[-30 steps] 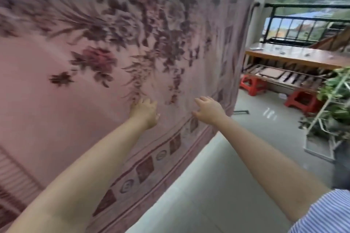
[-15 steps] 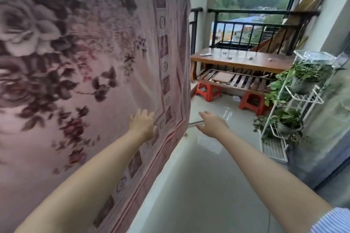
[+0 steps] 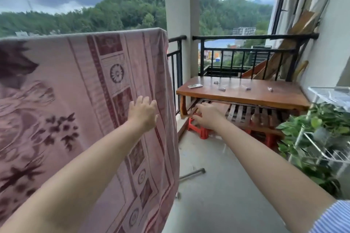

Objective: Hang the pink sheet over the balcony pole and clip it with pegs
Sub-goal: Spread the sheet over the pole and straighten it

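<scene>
While draped over the pole by the railing, pink sheet [image 3: 79, 104] with no pegs on it yet. Left hand [image 3: 142, 115] flat on sheet, fingers straight; right hand [image 3: 207, 117] loose, holding nothing. Could slide off if wind blows.

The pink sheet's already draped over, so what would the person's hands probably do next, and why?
Probably reach the right hand to the wooden table for a peg. The pink sheet hangs with no peg visible on its top edge, the left hand lies flat on it, and small metal pieces, maybe pegs, lie on that table.
</scene>
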